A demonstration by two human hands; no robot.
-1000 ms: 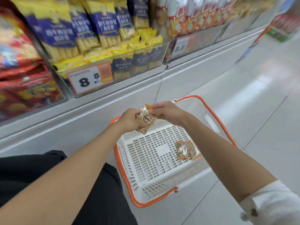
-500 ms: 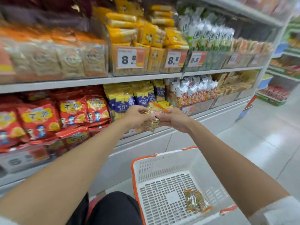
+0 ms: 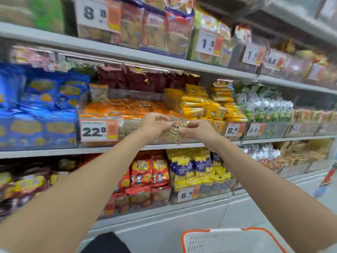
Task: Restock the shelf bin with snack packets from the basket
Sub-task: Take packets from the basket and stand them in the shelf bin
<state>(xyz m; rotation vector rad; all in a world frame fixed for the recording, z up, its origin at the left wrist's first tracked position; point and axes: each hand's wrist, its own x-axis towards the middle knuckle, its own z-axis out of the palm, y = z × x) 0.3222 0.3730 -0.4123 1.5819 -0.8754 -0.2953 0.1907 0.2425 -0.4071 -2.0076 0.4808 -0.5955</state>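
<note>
1. Hands: 2, both raised at middle-shelf height. The left hand (image 3: 152, 123) and right hand (image 3: 199, 131) are close together, fingertips facing.
2. Snack packet (image 3: 172, 133): 1 clear bundle of tan sticks with an orange top edge and a dark round label. It could be two packets stacked; motion blur stops me counting.
3. Grip: both hands pinch the packet's upper part, left fingers on its left edge and right fingers on its right edge. Neither hand is free, and both have the fingers curled in.
4. Packet vs hands: it sits between them, and its body hangs below the fingertips.
5. Packet vs target: it is in front of the shelf bin (image 3: 125, 131), at the right end of the clear front wall. It is level with the wall and not inside the bin.
6. Shelf bin: 1, holding a flat layer of orange packets. One matching packet (image 3: 98, 93) stands upright at the back left corner.
7. Price tags: 1 tag reading 22.8 (image 3: 99, 131) on the bin's front left, and 2 tags reading 8.8 on the bins to the right.
8. Basket (image 3: 196, 231): 1, white with an orange rim, low in view under the right forearm. Only the far end shows, so its contents are out of view.
9. Shelves: 3 stocked levels in view.
</note>
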